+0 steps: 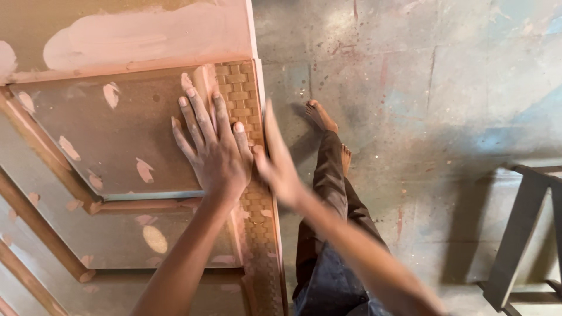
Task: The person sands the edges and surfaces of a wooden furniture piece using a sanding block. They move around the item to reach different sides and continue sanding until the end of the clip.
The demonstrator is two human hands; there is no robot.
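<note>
Wood, dusted pinkish with filler, fills the left half of the head view: a door panel lying flat, with raised frames, a sunken middle field and pale patches of putty scattered over it. Along its right edge runs a strip carved in a basket-weave pattern.

The left hand lies flat on the panel with its fingers spread wide, palm down, the fingertips reaching up toward the top of the sunken field and the thumb resting on the woven strip. It grips nothing; it only presses on the wood.

The right hand sits just beside it, at the outer edge of the panel, turned on its side with the fingers straight and held together, pointing up along the woven strip. It is blurred, and whether anything is held under it cannot be told.

Beyond the panel's edge, the stained concrete floor shows, with the person's dark trousers and bare feet below. A grey metal frame stands at the far right, well apart from both hands.
</note>
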